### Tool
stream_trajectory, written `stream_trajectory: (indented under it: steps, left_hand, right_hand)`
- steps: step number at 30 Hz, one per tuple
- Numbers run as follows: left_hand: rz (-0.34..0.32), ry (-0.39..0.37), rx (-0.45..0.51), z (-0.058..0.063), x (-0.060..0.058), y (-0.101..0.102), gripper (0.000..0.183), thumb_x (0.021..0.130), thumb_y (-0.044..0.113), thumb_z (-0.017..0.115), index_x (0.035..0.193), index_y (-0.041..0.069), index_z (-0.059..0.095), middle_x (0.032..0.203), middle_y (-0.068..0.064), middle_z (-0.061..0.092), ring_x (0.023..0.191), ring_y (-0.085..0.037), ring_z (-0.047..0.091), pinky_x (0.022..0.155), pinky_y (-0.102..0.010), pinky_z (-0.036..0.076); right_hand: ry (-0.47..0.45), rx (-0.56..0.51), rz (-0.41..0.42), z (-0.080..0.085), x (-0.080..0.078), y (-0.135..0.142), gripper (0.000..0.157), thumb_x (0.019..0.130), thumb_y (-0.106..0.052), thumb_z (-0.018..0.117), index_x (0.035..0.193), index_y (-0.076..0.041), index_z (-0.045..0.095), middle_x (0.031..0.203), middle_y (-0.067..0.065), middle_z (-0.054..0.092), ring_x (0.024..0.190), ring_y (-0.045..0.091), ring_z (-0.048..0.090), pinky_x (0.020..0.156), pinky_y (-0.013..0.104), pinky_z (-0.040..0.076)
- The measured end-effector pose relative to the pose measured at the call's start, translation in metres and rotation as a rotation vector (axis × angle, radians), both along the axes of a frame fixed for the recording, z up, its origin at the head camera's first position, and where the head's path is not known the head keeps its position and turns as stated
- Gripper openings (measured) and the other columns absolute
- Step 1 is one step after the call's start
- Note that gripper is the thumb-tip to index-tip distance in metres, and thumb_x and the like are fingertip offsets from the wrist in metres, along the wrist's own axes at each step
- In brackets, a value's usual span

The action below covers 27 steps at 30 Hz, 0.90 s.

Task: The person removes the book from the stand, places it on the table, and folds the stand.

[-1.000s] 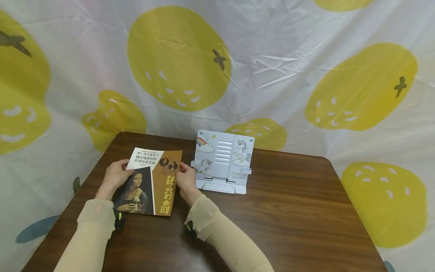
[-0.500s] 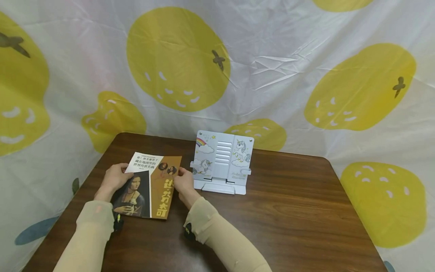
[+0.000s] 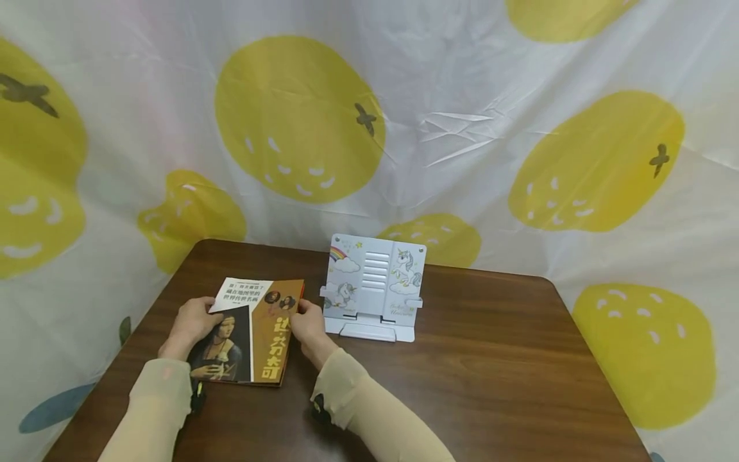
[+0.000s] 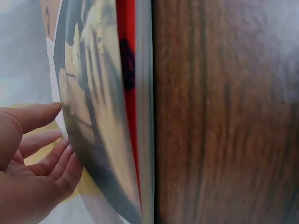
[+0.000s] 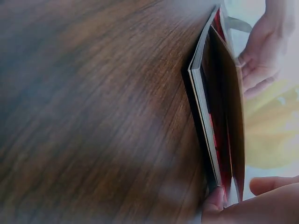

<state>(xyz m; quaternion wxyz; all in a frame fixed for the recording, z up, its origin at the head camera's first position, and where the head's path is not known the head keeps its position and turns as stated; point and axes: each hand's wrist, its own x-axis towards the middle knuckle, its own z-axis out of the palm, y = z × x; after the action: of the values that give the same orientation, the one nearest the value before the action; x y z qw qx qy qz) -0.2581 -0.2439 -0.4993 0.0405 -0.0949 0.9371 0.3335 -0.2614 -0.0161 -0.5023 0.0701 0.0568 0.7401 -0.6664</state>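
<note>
Book lowered, cover ajar, fingers at both sides

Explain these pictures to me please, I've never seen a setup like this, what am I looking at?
No machine here: these are a person's bare left hand and right hand. The wide picture comes from a camera worn on the head, looking forward and down; each close-up comes from a camera on one wrist. On the brown table is a white stand printed with unicorns. The hands are at either side of a book: the left hand touches its cover, the right hand seems to hold the opposite edge. The close-ups show that cover raised off the pages.
</note>
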Motion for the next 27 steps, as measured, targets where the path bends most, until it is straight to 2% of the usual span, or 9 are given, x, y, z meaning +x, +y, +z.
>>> stream_trajectory:
  steps: [5,11,19,23,27]
  left_hand:
    - [-0.050,0.012,-0.051,0.000,0.000,0.000,0.052,0.090,0.008,0.064,0.132,-0.019,0.045,0.129,-0.040,0.047,0.115,-0.051,0.048,0.096,-0.061,0.039]
    - [-0.092,0.010,-0.072,0.001,0.001,0.002,0.058,0.090,0.009,0.065,0.136,-0.018,0.041,0.130,-0.042,0.041,0.117,-0.054,0.044,0.098,-0.063,0.036]
    - [-0.154,0.015,-0.094,0.006,0.007,0.008,0.064,0.099,0.029,0.058,0.140,-0.015,0.038,0.134,-0.042,0.032,0.121,-0.055,0.038,0.096,-0.067,0.034]
    - [-0.162,0.070,-0.139,0.012,0.007,0.013,0.064,0.099,0.034,0.056,0.139,-0.014,0.041,0.133,-0.040,0.034,0.119,-0.056,0.040,0.092,-0.067,0.037]
    - [-0.171,0.131,-0.176,0.018,0.004,0.021,0.061,0.100,0.035,0.052,0.138,-0.012,0.044,0.133,-0.039,0.036,0.119,-0.056,0.040,0.089,-0.068,0.039]
  right_hand:
    - [0.011,0.044,0.014,0.002,0.006,0.001,0.053,0.090,0.001,0.057,0.142,0.004,0.046,0.138,0.019,0.051,0.124,0.027,0.048,0.098,0.041,0.045]
    - [0.033,0.095,0.088,0.008,0.010,0.004,0.057,0.092,-0.006,0.062,0.146,0.000,0.042,0.138,0.019,0.052,0.115,0.026,0.056,0.090,0.037,0.050]
    - [0.121,0.330,0.241,0.028,0.014,0.020,0.061,0.093,-0.019,0.065,0.148,-0.005,0.041,0.146,0.014,0.046,0.134,0.030,0.041,0.108,0.043,0.036]
    - [0.169,0.411,0.332,0.042,0.016,0.035,0.057,0.094,-0.014,0.059,0.148,-0.006,0.041,0.148,0.013,0.043,0.137,0.029,0.037,0.110,0.043,0.032]
    - [0.287,0.552,0.434,0.054,0.015,0.056,0.055,0.094,-0.010,0.054,0.147,-0.006,0.042,0.149,0.014,0.041,0.138,0.028,0.036,0.111,0.042,0.030]
